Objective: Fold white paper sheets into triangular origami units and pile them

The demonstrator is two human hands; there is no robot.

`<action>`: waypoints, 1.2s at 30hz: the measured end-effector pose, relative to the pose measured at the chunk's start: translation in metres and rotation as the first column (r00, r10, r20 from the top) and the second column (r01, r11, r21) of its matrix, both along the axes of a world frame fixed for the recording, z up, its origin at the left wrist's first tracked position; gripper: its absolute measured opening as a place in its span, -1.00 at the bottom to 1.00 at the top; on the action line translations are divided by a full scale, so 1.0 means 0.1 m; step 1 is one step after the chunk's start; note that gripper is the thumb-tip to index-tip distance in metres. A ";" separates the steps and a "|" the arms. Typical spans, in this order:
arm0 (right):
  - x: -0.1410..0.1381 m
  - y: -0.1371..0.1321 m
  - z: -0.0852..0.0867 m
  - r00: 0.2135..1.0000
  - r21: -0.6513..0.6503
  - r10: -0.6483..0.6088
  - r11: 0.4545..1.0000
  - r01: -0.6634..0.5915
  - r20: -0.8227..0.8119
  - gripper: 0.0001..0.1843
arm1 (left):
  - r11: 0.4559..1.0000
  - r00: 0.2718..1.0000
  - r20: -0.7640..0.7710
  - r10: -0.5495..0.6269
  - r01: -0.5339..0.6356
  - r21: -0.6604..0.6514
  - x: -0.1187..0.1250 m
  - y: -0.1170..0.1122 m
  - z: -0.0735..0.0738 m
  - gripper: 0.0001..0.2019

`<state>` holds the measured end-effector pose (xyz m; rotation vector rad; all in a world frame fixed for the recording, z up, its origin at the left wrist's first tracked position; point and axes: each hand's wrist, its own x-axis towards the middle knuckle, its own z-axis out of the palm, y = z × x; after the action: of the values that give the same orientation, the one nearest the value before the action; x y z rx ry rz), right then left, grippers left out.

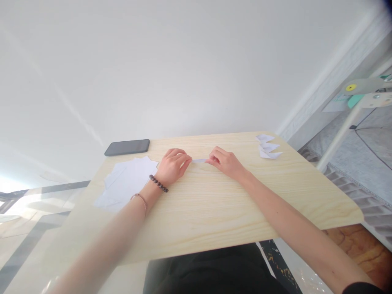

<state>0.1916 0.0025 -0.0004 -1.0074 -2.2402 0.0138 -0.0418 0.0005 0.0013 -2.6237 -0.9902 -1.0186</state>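
Note:
A narrow folded strip of white paper (199,161) stretches between my two hands, just over the middle of the table. My left hand (174,164), with a dark bead bracelet at its wrist, pinches the strip's left end. At the other end, my right hand (226,161) grips it between thumb and curled fingers. Both ends of the strip are hidden by the fingertips. Beside my left hand lies a loose pile of white paper sheets (128,179). Several small folded paper pieces (269,148) with pointed ends sit in a column at the far right.
The light wooden table (208,220) has rounded corners and stands against a white wall (190,65). A dark phone (127,147) lies at its back left corner. Off the right edge is a white metal frame (339,134) with a yellow-and-green fitting.

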 end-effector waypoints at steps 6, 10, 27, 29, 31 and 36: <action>-0.07 -0.03 0.01 0.997 0.048 -0.038 0.998 0.041 -0.060 -0.71 | 1.000 1.000 0.001 0.004 -0.004 0.012 0.01 0.00 0.01 -0.85; -0.22 -0.03 -0.01 0.997 0.101 0.071 0.992 -0.075 0.041 -0.81 | 0.999 1.000 -0.019 -0.025 0.025 0.033 0.07 -0.03 0.00 -0.87; 0.06 0.07 -0.01 0.998 0.117 0.049 0.992 -0.044 -0.039 -0.83 | 0.981 0.993 -0.002 0.122 -0.120 -0.154 0.02 -0.01 0.00 -0.77; 0.01 0.06 -0.02 0.999 0.150 0.032 0.988 -0.030 -0.007 -0.82 | 0.945 0.989 0.040 0.146 -0.127 -0.301 0.04 -0.04 0.01 -0.71; -0.02 0.05 -0.03 0.999 0.187 0.027 0.982 -0.030 0.018 -0.81 | 0.888 0.982 0.124 0.146 -0.074 -0.455 0.04 -0.05 0.02 -0.64; -0.08 0.01 -0.04 0.995 0.198 0.091 0.976 -0.095 0.025 -0.80 | 0.735 0.938 0.283 0.200 0.047 -0.677 0.05 -0.06 0.02 -0.62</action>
<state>0.1832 0.0031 -0.0039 -0.7975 -2.2496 -0.1745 -0.0366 -0.0054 0.0036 -2.9509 -1.8514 -1.3163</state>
